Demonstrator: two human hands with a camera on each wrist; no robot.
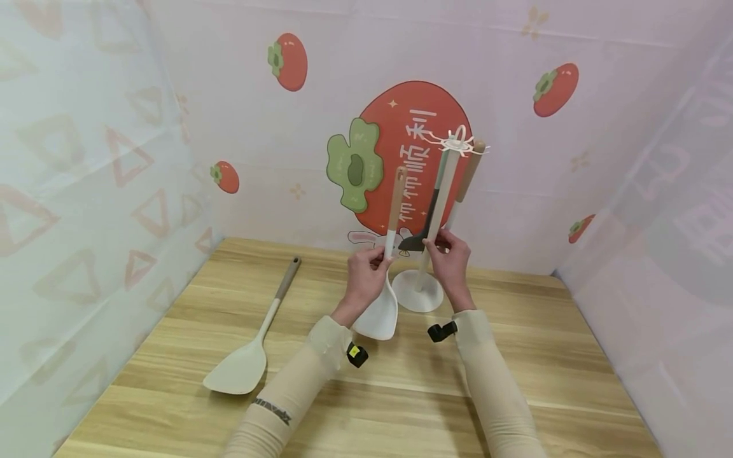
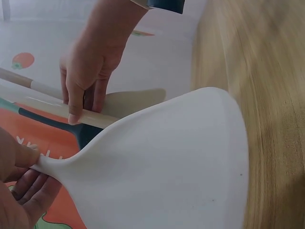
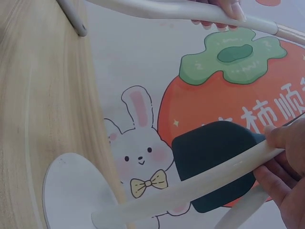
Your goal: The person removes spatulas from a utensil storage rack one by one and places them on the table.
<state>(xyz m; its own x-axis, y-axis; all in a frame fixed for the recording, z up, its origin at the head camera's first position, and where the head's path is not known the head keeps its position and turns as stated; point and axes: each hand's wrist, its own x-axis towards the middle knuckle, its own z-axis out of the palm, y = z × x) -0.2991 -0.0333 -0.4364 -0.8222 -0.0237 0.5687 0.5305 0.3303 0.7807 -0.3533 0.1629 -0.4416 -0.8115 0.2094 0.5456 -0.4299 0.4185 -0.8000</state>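
My left hand pinches a white spatula at its neck, just below the wooden handle; the broad blade hangs downward in front of the stand. My right hand grips the pale pole of a utensil stand partway up. The stand's round white base is down at the table, and a ring of hooks tops the pole. From it hang a dark-bladed turner with a teal handle and a utensil with a wooden handle, its beige head partly hidden in the left wrist view.
A cream spatula with a grey-brown handle lies on the left of the wooden table. Behind rises a white backdrop printed with persimmons and a rabbit; similar sheets close off both sides.
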